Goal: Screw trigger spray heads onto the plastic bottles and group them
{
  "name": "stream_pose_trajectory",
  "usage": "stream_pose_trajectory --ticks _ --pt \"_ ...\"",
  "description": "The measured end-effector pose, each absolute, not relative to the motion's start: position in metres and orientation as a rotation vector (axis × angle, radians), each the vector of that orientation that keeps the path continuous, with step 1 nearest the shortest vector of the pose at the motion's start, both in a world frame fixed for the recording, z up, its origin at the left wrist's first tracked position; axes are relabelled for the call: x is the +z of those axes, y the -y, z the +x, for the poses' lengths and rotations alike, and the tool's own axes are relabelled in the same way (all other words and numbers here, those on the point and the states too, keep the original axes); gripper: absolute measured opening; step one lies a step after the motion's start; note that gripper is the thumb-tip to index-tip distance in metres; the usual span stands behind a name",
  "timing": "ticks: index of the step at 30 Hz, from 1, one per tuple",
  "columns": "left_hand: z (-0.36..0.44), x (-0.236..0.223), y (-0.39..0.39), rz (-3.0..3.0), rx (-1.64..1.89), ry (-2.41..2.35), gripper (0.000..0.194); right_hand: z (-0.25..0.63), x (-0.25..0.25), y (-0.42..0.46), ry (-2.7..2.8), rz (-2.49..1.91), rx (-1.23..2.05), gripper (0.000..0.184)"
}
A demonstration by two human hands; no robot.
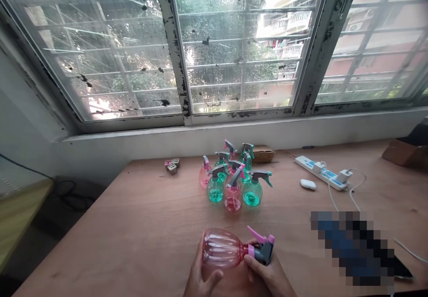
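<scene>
A pink see-through spray bottle [222, 248] lies sideways above the near edge of the wooden table [133, 225]. My left hand [200, 281] wraps around its round body from below. My right hand [267, 277] grips the neck and the grey and pink trigger head [262, 245], which points right. Farther back in the middle of the table stands a cluster of several spray bottles [234, 181], some pink and some green, all upright with grey trigger heads.
A white power strip [323, 172] with plugs and cables lies at the right, a small white oval object [308, 184] beside it. A cardboard box [406, 152] sits far right. Small cubes [171, 166] lie near the wall. A dirty barred window [234, 47] runs behind.
</scene>
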State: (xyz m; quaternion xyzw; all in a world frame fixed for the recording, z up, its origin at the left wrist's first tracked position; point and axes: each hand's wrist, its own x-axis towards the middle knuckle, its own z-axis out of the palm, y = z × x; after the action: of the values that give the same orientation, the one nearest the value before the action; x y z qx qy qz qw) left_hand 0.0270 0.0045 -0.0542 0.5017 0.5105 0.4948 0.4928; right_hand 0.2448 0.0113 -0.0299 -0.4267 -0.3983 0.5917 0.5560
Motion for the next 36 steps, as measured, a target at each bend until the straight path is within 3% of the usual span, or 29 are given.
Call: stream_pose_trajectory --ticks 10,16,23,27,33,36 --pt "0.031 -0.055 -0.005 1.195 1.276 -1.244 0.084 0.246 -0.036 -0.014 0.877 -0.998 1.403 0.049" --pt "0.023 -0.058 -0.007 1.195 1.154 -1.199 0.101 0.244 -0.036 -0.012 0.909 -1.012 1.410 0.052" --pt "0.023 -0.053 -0.007 1.282 1.156 -1.261 0.092 0.246 -0.035 -0.013 0.881 -1.046 1.410 0.053" --pt "0.025 -0.052 -0.007 1.243 1.165 -1.248 0.104 0.245 -0.035 -0.013 0.904 -1.031 1.433 0.054" --pt "0.030 -0.046 -0.009 1.248 1.235 -1.274 0.092 0.244 -0.031 -0.011 0.897 -1.043 1.452 0.055" --pt "0.030 -0.042 -0.008 1.261 1.248 -1.268 0.097 0.244 -0.030 -0.011 0.886 -1.048 1.458 0.055"
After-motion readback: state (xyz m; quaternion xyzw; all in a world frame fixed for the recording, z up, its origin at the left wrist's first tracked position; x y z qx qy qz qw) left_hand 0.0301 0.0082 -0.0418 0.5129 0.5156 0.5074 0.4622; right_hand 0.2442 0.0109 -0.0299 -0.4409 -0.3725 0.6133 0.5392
